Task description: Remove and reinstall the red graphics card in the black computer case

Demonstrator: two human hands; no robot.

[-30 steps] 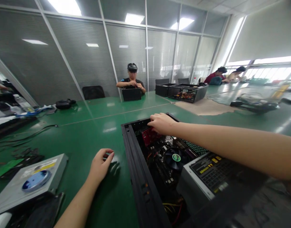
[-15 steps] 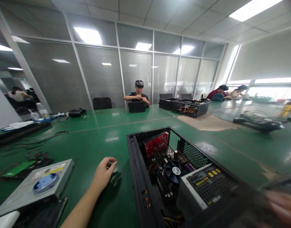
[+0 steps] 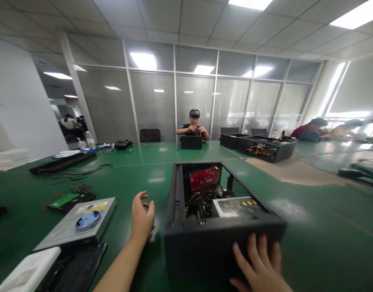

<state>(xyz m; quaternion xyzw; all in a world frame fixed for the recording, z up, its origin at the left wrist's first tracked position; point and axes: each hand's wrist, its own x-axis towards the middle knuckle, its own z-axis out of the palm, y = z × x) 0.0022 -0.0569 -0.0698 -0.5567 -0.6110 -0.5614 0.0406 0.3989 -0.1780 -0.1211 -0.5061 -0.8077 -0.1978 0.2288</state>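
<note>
An open black computer case [image 3: 201,243] lies in front of me, its inside facing up. In it I see a red circuit card [image 3: 203,179] standing at the far end and a silver power supply [image 3: 235,207] with a printed label at the near right. My right hand [image 3: 259,263] is spread against the near wall of the case, fingers apart. Left of the case, my left hand [image 3: 143,215] hovers near the table with loosely curled, separated fingers and nothing in them. A silver optical drive [image 3: 67,223] with a blue round lid [image 3: 88,220] on top lies further left.
The green table [image 3: 137,178] also bears a green circuit board [image 3: 63,200], a white box-shaped item [image 3: 31,267], cables [image 3: 85,172] and more open cases [image 3: 265,148] on brown paper [image 3: 292,170]. Across sits a co-worker [image 3: 194,127] with a dark box [image 3: 191,142].
The case has turned and now stands squarer to me. My right hand, blurred at the right edge before, is now flat on its near wall. My view has swung left.
</note>
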